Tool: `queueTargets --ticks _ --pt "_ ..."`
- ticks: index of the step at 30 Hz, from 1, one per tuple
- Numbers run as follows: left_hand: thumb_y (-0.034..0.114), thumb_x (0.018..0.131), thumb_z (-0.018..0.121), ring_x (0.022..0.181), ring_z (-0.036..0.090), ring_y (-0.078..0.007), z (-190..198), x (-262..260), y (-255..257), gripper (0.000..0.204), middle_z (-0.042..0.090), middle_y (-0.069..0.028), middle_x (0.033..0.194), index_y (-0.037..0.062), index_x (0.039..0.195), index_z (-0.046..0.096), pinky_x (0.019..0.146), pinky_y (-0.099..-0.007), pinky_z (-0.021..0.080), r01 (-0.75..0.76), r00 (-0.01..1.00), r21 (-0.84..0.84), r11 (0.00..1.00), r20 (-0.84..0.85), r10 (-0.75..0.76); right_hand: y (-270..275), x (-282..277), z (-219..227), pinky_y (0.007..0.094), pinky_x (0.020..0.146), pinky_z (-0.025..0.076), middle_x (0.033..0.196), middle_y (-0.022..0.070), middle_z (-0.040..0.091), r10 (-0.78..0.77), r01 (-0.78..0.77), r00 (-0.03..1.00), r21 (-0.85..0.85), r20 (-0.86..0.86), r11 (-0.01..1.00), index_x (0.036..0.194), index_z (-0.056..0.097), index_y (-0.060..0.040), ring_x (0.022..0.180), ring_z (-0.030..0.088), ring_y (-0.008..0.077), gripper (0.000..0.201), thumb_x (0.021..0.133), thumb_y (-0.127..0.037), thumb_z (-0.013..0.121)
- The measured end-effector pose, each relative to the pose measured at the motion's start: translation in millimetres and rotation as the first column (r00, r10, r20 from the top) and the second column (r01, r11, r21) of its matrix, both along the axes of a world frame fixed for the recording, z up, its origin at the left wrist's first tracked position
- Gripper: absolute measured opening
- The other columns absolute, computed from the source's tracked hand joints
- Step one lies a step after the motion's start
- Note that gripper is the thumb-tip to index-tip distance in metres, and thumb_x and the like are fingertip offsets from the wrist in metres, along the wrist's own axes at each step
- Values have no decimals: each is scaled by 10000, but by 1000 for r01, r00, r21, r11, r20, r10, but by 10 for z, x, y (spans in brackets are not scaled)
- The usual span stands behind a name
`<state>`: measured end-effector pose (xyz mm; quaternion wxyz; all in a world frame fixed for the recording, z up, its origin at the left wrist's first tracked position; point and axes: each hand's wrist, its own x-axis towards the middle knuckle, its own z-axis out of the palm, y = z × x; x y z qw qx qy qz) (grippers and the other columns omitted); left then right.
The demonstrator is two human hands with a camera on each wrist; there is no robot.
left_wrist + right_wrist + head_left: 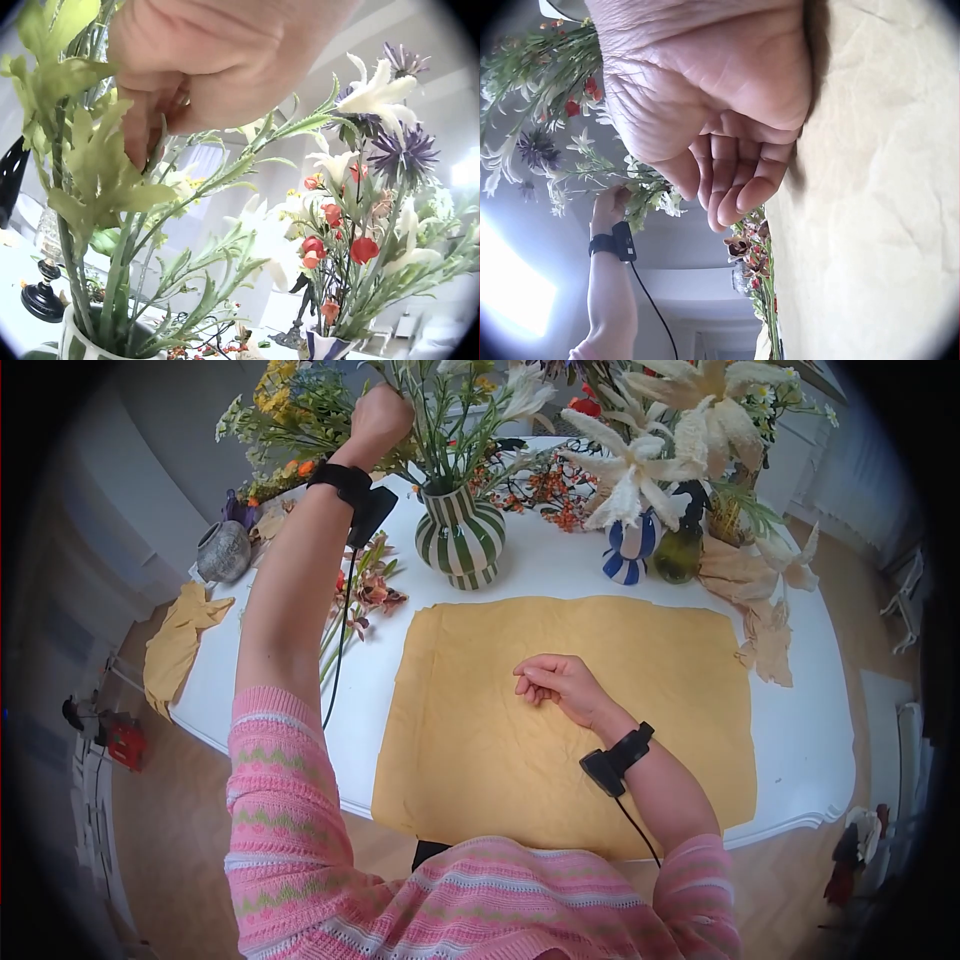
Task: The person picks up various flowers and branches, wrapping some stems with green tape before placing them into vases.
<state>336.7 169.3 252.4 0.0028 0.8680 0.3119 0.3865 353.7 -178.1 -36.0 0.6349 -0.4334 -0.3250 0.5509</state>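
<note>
The left hand (382, 420) is raised above the green-and-white striped vase (460, 538). In the left wrist view, the fingertips of that hand (217, 60) pinch a green stem among leafy stems (112, 262) standing in the vase; the exact grip is partly hidden by leaves. On the tan paper (600, 780) rests the right hand (562, 688), its fingers loosely curled and holding nothing. The right wrist view shows the palm of this hand (712, 112) and its bent fingers beside the paper (870, 210).
A blue-and-white striped vase (628, 550) with white flowers and a green glass vase (678, 556) stand right of the striped one. Loose brownish flowers (375, 588) lie at left, near a grey pot (223, 552). Red-berried twigs (550, 490) lie behind. Crumpled paper (765, 625) is at right.
</note>
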Motion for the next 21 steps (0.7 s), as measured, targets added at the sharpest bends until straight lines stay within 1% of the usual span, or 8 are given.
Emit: queueTargets --ticks 4,6,10,12,13,15,19,21 --pt "209 820 560 973 619 -441 -81 120 88 299 656 -281 982 -18 975 678 869 -471 486 -15 1000 58 998 12 14 7 0 -6 227 653 473 862 58 666 2 -2 1000 -3 0 1000 1051 643 10 724 596 95 191 954 -124 547" --pt "114 848 542 912 629 -439 -50 25 -158 242 644 -300 928 -77 966 632 784 -489 496 52 992 -17 998 117 -50 4 6 -10 227 654 476 866 60 669 3 -3 1000 1 8 1000 1051 643 10 726 597 94 193 953 -127 549" --pt "73 832 510 920 628 -441 59 -59 -350 226 641 -306 929 -79 950 628 784 -486 498 8 994 -31 999 113 -4 -3 15 -20 228 654 478 867 61 672 2 -2 1000 -1 2 1000 1056 642 10 726 599 93 195 953 -129 551" --pt "74 830 511 911 633 -438 108 -98 -340 219 640 -310 926 -83 934 623 780 -485 499 -37 994 31 999 102 33 6 14 -27 230 655 480 867 61 673 8 -8 1000 5 -5 1000 1061 639 11 724 601 94 196 953 -127 550" --pt "74 830 511 911 633 -438 117 -105 -342 219 640 -310 926 -83 934 623 780 -485 499 -38 994 31 999 99 35 10 10 -31 230 655 480 867 61 673 9 -9 1000 4 -8 1000 1061 639 11 724 601 94 196 953 -127 550" --pt "73 824 517 892 634 -444 117 -124 -352 219 642 -307 900 -84 938 620 778 -488 496 -2 991 -58 998 132 10 16 15 -35 231 656 481 865 60 673 7 -7 1000 -2 8 1000 1058 640 9 722 601 95 193 952 -127 552" --pt "74 820 543 844 652 -417 169 -170 -349 190 652 -289 856 -78 899 627 737 -474 507 15 988 -12 1000 155 -13 7 16 -24 230 656 480 866 59 674 10 -9 1000 8 -6 1000 1052 644 6 722 600 93 191 951 -128 554" --pt "74 810 571 802 667 -380 237 -233 -493 165 658 -265 791 -72 857 635 689 -449 516 -3 983 -186 982 180 37 6 16 -10 229 657 478 864 58 671 8 -8 1000 -3 -8 1000 1048 647 4 723 598 93 189 950 -129 555"
